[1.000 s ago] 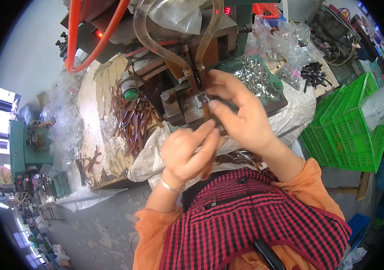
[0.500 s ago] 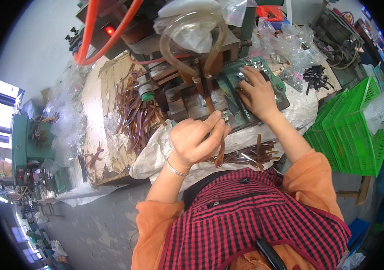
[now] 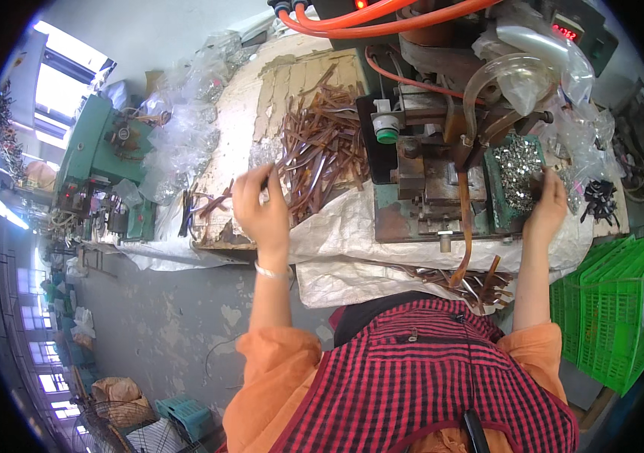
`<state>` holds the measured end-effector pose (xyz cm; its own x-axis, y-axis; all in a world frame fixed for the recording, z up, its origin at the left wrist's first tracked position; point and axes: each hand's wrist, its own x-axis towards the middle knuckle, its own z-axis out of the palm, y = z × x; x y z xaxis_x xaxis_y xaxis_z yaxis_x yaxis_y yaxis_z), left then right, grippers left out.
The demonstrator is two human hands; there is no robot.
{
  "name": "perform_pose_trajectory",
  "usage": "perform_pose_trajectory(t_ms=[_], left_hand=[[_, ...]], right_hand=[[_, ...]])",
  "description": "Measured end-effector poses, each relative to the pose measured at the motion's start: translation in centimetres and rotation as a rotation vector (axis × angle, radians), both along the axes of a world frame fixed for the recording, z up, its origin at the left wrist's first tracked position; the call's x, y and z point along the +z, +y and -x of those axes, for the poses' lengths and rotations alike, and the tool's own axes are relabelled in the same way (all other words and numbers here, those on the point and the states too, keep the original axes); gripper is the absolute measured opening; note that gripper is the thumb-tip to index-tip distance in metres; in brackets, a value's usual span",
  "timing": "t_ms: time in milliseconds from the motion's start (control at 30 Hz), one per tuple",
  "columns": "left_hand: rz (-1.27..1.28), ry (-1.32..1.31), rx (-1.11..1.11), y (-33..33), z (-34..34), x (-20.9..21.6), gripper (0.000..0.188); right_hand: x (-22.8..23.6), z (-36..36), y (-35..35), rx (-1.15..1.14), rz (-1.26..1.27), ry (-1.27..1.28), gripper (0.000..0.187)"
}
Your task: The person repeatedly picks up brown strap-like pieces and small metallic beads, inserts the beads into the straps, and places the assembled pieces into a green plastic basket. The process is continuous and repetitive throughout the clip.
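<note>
Head view, read from the person's left to right. Far to the left of the hands a green machine point(image 3: 103, 162) is seen, with crumpled clear plastic bags point(image 3: 186, 136) between it and the bench point(image 3: 239, 136).

The left hand point(image 3: 261, 208) is stretched out to the near edge of the pile of brown strips point(image 3: 322, 143); the fingers are curled around one or two strips at the pile's edge, though the exact pinch cannot be made out. Between the hands the small press point(image 3: 427, 174) is seen, with orange hoses point(image 3: 382, 15) above it and one brown strip point(image 3: 464, 226) hanging from its front over the white sacking point(image 3: 352, 249). The right hand point(image 3: 548, 208) is laid at the right rim of the green tray of small metal parts point(image 3: 516, 177), fingertips bent into the parts; whether a part is pinched cannot be told. Beyond the right hand green crates point(image 3: 612, 302) are stacked.

Risks, as judged: the strips lie tangled, so several may be dragged out together and spilled off the bench edge beside the left hand. Metal parts may be scattered if the tray rim is knocked. The hanging strip could be snagged by a sleeve and pulled out of the press. Fingers brought back under the press head while attention is split would be exposed to pinching.

Against the frame half a second earlier: the left hand was then held closed near the body in front of the press; it is now extended leftward to the pile. The right hand was already at the tray and has remained there.
</note>
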<state>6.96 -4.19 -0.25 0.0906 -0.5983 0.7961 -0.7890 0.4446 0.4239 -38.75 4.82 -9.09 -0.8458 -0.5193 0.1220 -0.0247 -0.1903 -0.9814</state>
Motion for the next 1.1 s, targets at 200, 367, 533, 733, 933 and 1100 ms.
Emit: perform_pose_trajectory(t_ms=[200,367,533,733,933,1100], left_hand=[[-0.243,-0.471,-0.004,-9.7,-1.0,-2.8,0.022],[-0.333,-0.455,-0.031,-13.4,-1.4,-7.9,0.022],[-0.202,-0.149,-0.124,-7.6,-0.5,-3.4,0.015],[-0.252,0.276,-0.339,-4.9,1.9,-2.5,0.02],[-0.36,0.303,-0.354,-2.5,5.5,-4.8,0.009],[-0.25,0.3,-0.403,1.1,8.4,-1.2,0.011]], right_hand=[[4.0,-3.8,-2.0,0.174,-0.11,0.382,0.019],[4.1,-3.2,1.5,0.096,-0.252,0.403,0.018],[3.5,-0.8,6.6,0.006,-0.235,0.442,0.018],[10.3,-7.3,3.0,0.36,-0.056,0.558,0.019],[10.6,-12.7,-1.3,0.463,0.138,0.246,0.035],[11.1,-13.4,-1.0,0.507,0.173,0.073,0.04]])
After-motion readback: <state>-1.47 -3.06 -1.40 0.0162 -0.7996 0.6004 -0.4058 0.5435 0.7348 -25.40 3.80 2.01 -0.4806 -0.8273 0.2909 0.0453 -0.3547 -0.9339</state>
